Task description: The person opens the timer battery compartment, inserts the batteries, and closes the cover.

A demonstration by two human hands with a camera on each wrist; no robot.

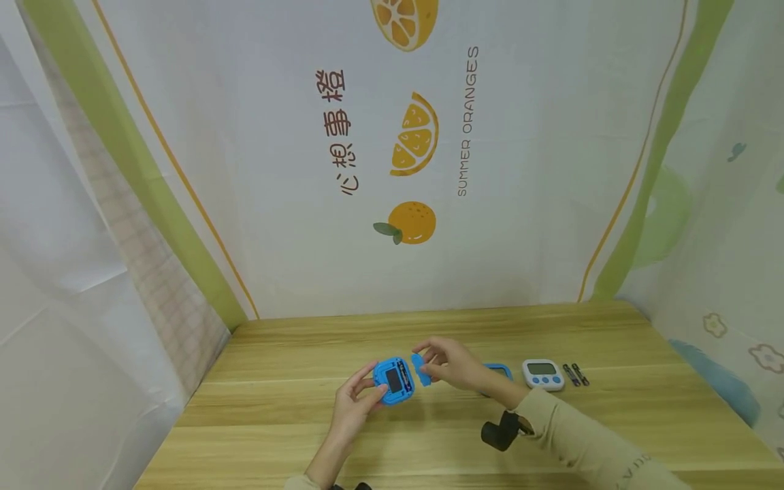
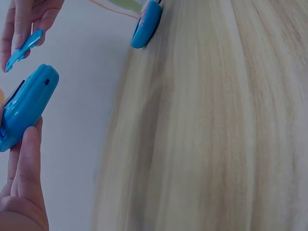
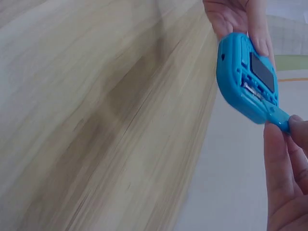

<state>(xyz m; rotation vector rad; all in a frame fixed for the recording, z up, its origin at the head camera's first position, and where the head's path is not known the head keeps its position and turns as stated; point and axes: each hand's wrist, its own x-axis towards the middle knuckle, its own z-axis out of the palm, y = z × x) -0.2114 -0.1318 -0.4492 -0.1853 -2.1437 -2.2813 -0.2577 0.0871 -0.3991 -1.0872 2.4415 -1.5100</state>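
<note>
My left hand (image 1: 354,405) grips a blue digital timer (image 1: 390,395) above the table, its back turned up. A dark rectangular panel is set in that back. Beside the panel lies the uncovered battery compartment (image 1: 404,376), with a battery (image 3: 252,90) visible inside in the right wrist view. Between thumb and fingers, my right hand (image 1: 452,365) pinches the blue battery cover (image 1: 420,369), just right of the timer. The head view shows a small gap between cover and timer; the right wrist view has them overlapping at the compartment's edge.
Behind my right forearm, another blue timer (image 1: 499,369) lies on the wooden table (image 1: 294,381), partly hidden. Right of it are a white timer (image 1: 542,375) with blue buttons and two slim batteries (image 1: 576,374). A printed curtain (image 1: 275,204) hangs along the table's back edge.
</note>
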